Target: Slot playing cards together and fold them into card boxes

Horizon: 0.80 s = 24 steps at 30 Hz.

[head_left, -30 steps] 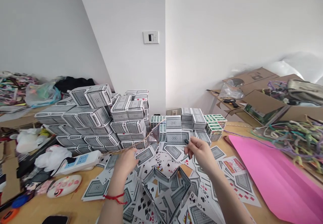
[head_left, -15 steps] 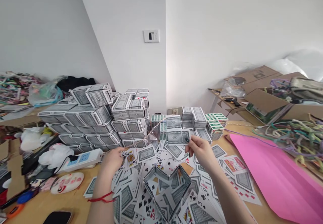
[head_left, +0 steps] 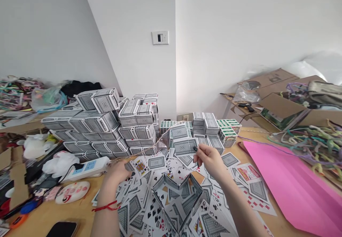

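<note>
Pinched in my right hand is a playing card, its grey patterned back facing me, above the loose cards. My left hand reaches into the left side of the card pile. Its thumb and fingers close at the edge of a face-down playing card; the fingertips are partly hidden. A king card lies just right of that hand. Between my forearms, a heart-shaped frame made of cards stands on the scattered cards.
Folded-card blocks are stacked at the back left, with more blocks and green card boxes behind the right hand. A power strip and phone lie left. Pink paper covers the right side.
My left hand has shifted slightly down and left, its thumb now showing beside a card. The nearby king card has turned. My right hand has moved slightly left with its card.
</note>
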Tool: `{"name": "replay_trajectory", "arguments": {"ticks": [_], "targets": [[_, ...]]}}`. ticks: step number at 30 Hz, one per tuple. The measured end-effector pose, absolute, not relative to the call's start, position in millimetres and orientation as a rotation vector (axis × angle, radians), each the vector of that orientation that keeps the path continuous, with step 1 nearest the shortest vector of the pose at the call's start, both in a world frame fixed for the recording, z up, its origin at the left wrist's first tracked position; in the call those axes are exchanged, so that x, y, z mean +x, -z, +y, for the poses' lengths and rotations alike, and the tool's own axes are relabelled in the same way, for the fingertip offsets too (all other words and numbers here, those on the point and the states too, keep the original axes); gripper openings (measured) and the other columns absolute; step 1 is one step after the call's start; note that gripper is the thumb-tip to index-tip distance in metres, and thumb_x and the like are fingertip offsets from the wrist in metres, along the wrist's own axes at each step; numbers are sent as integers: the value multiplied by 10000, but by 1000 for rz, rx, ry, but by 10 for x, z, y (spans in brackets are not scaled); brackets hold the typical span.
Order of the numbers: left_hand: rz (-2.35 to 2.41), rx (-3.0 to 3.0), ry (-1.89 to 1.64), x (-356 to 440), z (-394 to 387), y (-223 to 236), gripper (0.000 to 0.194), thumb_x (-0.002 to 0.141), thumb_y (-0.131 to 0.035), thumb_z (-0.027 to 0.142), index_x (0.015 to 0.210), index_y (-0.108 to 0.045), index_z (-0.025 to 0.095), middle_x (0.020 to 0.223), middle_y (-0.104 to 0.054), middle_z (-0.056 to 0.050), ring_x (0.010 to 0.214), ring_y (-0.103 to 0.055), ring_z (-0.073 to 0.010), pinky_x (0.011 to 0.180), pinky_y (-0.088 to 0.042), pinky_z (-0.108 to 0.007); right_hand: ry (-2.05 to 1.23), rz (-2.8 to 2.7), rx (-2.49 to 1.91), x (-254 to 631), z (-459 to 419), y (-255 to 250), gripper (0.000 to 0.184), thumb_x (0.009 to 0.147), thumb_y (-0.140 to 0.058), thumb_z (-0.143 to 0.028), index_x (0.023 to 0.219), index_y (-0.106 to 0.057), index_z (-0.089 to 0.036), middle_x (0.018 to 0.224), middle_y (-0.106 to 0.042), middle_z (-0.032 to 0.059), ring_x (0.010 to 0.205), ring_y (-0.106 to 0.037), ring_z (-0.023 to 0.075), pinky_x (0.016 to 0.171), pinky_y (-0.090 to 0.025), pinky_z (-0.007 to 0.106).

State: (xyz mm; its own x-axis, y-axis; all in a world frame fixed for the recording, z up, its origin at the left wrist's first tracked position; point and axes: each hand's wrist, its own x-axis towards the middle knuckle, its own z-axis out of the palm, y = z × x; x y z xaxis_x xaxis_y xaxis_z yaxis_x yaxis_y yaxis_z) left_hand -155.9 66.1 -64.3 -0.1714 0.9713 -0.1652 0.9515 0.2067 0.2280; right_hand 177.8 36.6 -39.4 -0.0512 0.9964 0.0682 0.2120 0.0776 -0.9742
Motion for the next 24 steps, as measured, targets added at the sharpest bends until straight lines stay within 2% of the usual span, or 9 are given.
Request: {"name": "replay_trajectory", "arguments": {"ticks": [3,6,9,12,15,17,19,22,24], "targets": [[2287,1846,31,-1500,625,553,455,569,-624,267,1005,-643,139,1051,-614,-184,1032,-539,-371,850,-394,-420,-1092,-1448,-1288,1750,350,371,278,817,-428,-376,600,-456,-204,546,-598,0,430,-488,110,461,-376,226],[2201,1850,-99,-1431,547,399,490,601,-610,289,1071,-601,152,1074,-578,-152,970,-577,-311,823,-433,-367,-1110,-1461,-1278,1722,326,348,269,826,-419,-360,609,-458,-205,561,-606,0,441,-497,113,485,-393,230],[1935,1863,-318,-1330,436,209,483,642,-599,339,1108,-567,215,1123,-538,-99,1007,-559,-279,802,-470,-343,-1121,-1454,-1285,1690,307,349,261,833,-412,-351,618,-447,-206,583,-614,1,455,-508,114,505,-406,234],[1528,1869,-526,-1151,338,45,463,691,-591,353,1147,-534,300,1281,-422,-51,1134,-473,-251,832,-481,-317,-1155,-1442,-1269,1641,296,367,252,838,-410,-350,634,-438,-205,582,-603,-6,455,-507,109,506,-408,233],[1195,1811,-610,-917,298,-33,469,678,-642,331,1136,-540,322,1405,-269,-22,1179,-431,-246,868,-473,-321,-1205,-1450,-1205,1574,283,372,262,845,-412,-365,643,-442,-202,569,-586,-14,448,-500,102,494,-406,227],[1089,1732,-631,-769,295,-37,515,676,-653,348,1170,-508,326,1436,-210,-34,1146,-461,-251,807,-502,-317,-1241,-1456,-1147,1528,266,357,270,846,-421,-383,651,-453,-198,562,-578,-18,446,-500,97,488,-409,223],[1110,1731,-611,-644,293,-23,535,664,-667,333,1173,-499,318,1396,-294,-55,1074,-510,-243,777,-508,-318,-1279,-1440,-1099,1490,247,332,279,843,-431,-407,665,-467,-194,558,-573,-21,444,-507,94,487,-421,222],[1233,1792,-661,-498,271,-9,513,699,-621,300,1188,-470,301,1204,-496,-66,917,-567,-214,717,-508,-314,-1356,-1376,-1056,1455,225,292,306,825,-451,-460,690,-483,-187,579,-590,-14,460,-546,100,509,-463,235],[1327,1853,-745,-421,246,-20,475,716,-590,265,1174,-470,294,1132,-528,-53,825,-569,-190,700,-498,-311,-1424,-1323,-1027,1445,216,273,322,812,-463,-492,738,-500,-181,630,-620,5,510,-594,117,541,-497,254]]}}
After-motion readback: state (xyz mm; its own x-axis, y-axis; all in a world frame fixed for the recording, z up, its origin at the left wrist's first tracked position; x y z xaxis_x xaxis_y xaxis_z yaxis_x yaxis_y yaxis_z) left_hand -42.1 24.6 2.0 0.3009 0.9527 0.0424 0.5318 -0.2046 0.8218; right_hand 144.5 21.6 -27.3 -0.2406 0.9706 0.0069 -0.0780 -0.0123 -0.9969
